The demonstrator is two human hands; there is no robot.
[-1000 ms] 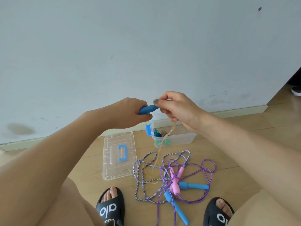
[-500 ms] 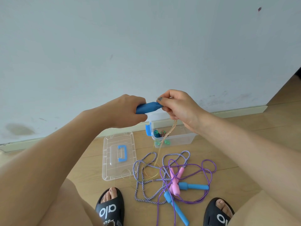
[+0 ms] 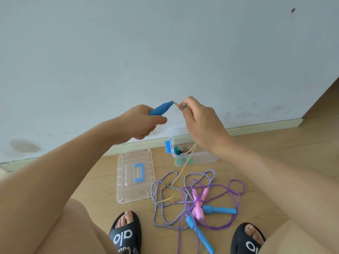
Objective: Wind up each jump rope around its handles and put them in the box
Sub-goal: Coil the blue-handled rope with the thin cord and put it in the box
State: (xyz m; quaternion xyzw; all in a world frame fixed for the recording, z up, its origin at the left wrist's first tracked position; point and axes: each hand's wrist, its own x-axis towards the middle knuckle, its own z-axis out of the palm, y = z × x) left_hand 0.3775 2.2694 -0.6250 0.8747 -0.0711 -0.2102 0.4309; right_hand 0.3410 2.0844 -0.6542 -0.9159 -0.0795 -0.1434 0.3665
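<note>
My left hand (image 3: 141,123) grips a blue jump-rope handle (image 3: 161,108) raised in front of the wall, tip pointing up and right. My right hand (image 3: 200,121) pinches the thin tan rope (image 3: 183,165) right at the handle's tip; the rope hangs down past the clear box (image 3: 201,156) to the floor. The box stands open by the baseboard with coloured rope inside. On the floor lie a striped purple-white rope (image 3: 165,198), a purple rope (image 3: 236,186), pink handles (image 3: 199,202) and two blue handles (image 3: 219,210).
The box's clear lid (image 3: 126,180) with a blue handle lies flat on the wooden floor left of the box. My feet in black slides (image 3: 126,233) frame the rope pile. A pale wall with a baseboard (image 3: 266,125) is just behind the box.
Both hands rose a little. The handle tip now points up and shows more, and my right hand has slid off the handle onto the rope beside its tip.
</note>
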